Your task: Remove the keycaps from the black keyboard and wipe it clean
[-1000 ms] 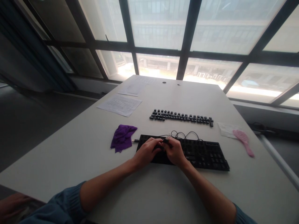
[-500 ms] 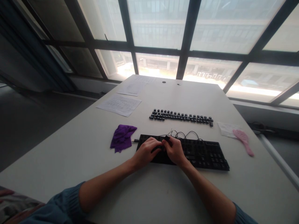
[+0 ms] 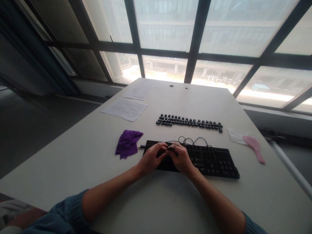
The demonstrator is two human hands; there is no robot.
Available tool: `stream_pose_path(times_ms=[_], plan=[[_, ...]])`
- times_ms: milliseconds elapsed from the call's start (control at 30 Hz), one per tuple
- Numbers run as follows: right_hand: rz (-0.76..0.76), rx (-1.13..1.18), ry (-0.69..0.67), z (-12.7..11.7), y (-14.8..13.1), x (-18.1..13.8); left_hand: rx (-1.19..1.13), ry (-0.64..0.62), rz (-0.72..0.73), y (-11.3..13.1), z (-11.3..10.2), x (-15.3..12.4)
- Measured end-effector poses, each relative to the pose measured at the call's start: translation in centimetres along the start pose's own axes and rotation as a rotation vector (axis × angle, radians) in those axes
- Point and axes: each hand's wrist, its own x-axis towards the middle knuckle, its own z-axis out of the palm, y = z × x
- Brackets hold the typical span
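Both hands meet over the left-middle part of a black computer keyboard [image 3: 214,159]. My right hand [image 3: 179,157] is closed on a small black keycap puller [image 3: 171,148], its thin wires lying near the fingers. Beside it, my left hand [image 3: 153,157] has its fingers curled in, with thumb and fingertips close to the puller; what they pinch, if anything, is hidden. Behind the keyboard, loose black keycaps [image 3: 190,122] stand in rows on the white table [image 3: 185,201].
A purple cloth [image 3: 128,144] lies left of the keyboard, close to its USB plug [image 3: 142,147]. The black cable [image 3: 192,140] loops behind. To the right are a pink hairbrush [image 3: 253,148] and a white wipe [image 3: 235,135]. Printed sheets [image 3: 125,110] lie back left.
The puller has tipped over in my right hand: its wires pointed up and away before, and now lie low by the fingers. My left fingers have shifted slightly; the keyboard has stayed put.
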Motion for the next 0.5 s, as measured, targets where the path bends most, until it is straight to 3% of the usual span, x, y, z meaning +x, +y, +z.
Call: stream_pose_path(times_ms=[333, 500], plan=[[0.2, 0.027, 0.033, -0.04, 0.02, -0.02, 0.05, -0.034, 0.083, -0.73, 0.18, -0.15], [0.277, 0.086, 0.059, -0.1, 0.22, 0.03, 0.116, -0.055, 0.191, -0.5, 0.25, 0.07]])
